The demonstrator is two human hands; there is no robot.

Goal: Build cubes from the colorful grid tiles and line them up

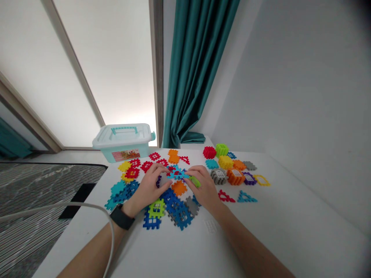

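Storage box label [125,155], apparently unreadable

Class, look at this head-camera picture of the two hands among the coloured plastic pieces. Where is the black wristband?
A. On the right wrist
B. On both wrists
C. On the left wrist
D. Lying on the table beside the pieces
C. The black wristband circles the wrist just behind the left hand, while the right forearm is bare.
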